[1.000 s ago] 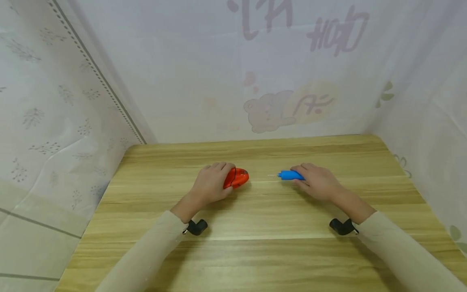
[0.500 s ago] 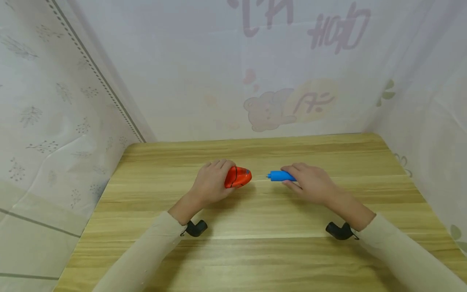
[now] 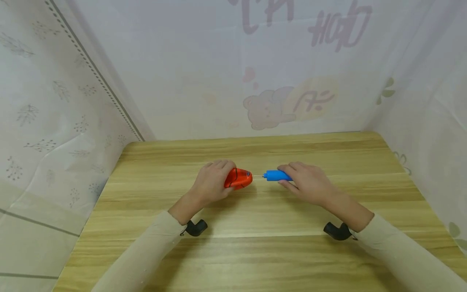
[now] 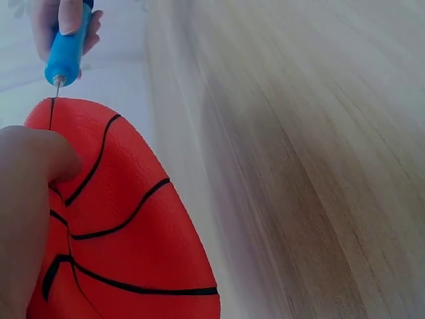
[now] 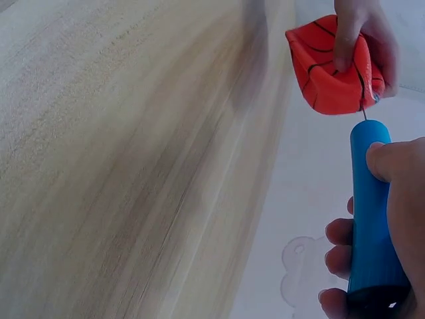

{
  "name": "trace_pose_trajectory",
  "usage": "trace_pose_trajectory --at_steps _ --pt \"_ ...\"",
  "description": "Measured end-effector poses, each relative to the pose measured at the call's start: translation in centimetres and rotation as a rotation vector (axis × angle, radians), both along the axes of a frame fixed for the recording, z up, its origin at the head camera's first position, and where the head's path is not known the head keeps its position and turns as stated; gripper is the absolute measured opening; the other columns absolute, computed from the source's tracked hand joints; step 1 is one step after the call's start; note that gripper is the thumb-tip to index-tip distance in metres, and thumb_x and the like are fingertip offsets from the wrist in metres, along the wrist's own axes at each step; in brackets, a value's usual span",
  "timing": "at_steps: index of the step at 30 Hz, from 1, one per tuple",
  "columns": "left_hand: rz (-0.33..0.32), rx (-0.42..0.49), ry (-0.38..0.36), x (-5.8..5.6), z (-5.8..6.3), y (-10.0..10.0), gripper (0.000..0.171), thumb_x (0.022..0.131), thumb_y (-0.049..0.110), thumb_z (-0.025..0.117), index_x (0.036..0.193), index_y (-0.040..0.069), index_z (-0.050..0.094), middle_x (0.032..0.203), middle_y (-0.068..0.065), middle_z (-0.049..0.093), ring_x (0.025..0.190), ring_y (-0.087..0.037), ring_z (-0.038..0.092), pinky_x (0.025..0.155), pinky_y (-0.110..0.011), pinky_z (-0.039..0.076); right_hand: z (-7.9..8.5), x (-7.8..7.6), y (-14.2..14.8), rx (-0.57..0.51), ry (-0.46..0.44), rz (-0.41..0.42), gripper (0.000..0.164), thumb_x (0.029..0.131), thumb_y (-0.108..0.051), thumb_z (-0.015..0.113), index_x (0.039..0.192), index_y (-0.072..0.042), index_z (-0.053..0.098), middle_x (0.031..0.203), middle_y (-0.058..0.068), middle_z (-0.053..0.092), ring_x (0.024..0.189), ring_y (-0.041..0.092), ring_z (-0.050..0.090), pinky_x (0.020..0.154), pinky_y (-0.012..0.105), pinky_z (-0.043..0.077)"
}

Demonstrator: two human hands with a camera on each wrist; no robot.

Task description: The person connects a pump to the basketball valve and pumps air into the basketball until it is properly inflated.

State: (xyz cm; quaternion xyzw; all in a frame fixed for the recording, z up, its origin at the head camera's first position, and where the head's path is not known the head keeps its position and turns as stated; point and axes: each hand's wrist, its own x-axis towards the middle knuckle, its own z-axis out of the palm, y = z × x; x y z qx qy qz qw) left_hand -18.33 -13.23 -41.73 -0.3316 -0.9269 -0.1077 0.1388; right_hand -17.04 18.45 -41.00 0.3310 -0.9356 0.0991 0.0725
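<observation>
A limp red ball with black lines (image 3: 238,179), folded like a deflated basketball, is gripped by my left hand (image 3: 211,181). In the left wrist view, the thumb presses into the ball's red skin (image 4: 139,206). My right hand (image 3: 310,182) holds a blue hand pump (image 3: 276,175), its fingers and thumb wrapped round the barrel (image 5: 372,219). A thin metal needle (image 3: 257,176) juts from the pump and meets the ball's near end. Whether its tip is inside the ball I cannot tell. Both things are held above the table.
Underneath lies a wood-grain table (image 3: 233,259), its far edge against a pale printed curtain (image 3: 189,81). More curtain hangs at the left and right sides. A black wrist mount (image 3: 337,231) sits on the right wrist, and another black mount (image 3: 196,228) on the left.
My right hand has moved left with the pump, closing the gap between needle and ball. The left hand has stayed nearly in place, with slightly more of the ball showing.
</observation>
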Motion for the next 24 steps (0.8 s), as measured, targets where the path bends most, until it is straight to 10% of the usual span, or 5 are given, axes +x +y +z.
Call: trace_pose_trajectory --at_steps 9,16,24 --pt "0.009 -0.028 -0.037 0.2 0.3 0.7 0.054 0.078 0.050 0.086 0.107 0.012 0.060 0.097 0.000 0.061 0.080 -0.015 0.057 0.067 -0.029 0.052 0.0 0.1 -0.1 0.039 0.060 0.037 0.046 0.096 -0.034 0.071 0.129 -0.003 0.064 0.107 0.011 0.069 0.088 0.023 0.067 0.072 0.040 0.058" --pt "-0.041 -0.156 -0.055 0.2 0.2 1.3 0.047 0.082 0.031 0.083 0.119 0.011 0.061 0.112 -0.003 0.066 0.104 -0.024 0.062 0.098 -0.044 0.049 -0.4 0.3 -0.4 0.066 0.114 0.089 0.045 0.096 -0.035 0.071 0.126 -0.003 0.065 0.104 0.010 0.070 0.088 0.024 0.068 0.073 0.039 0.059" --pt "-0.075 -0.128 -0.046 0.2 0.0 1.6 0.045 0.087 0.044 0.079 0.118 0.016 0.066 0.110 -0.002 0.069 0.104 -0.024 0.062 0.089 -0.041 0.048 -0.8 0.6 -0.9 0.077 0.141 0.066 0.043 0.096 -0.035 0.070 0.125 -0.003 0.065 0.103 0.010 0.070 0.089 0.024 0.069 0.070 0.037 0.059"
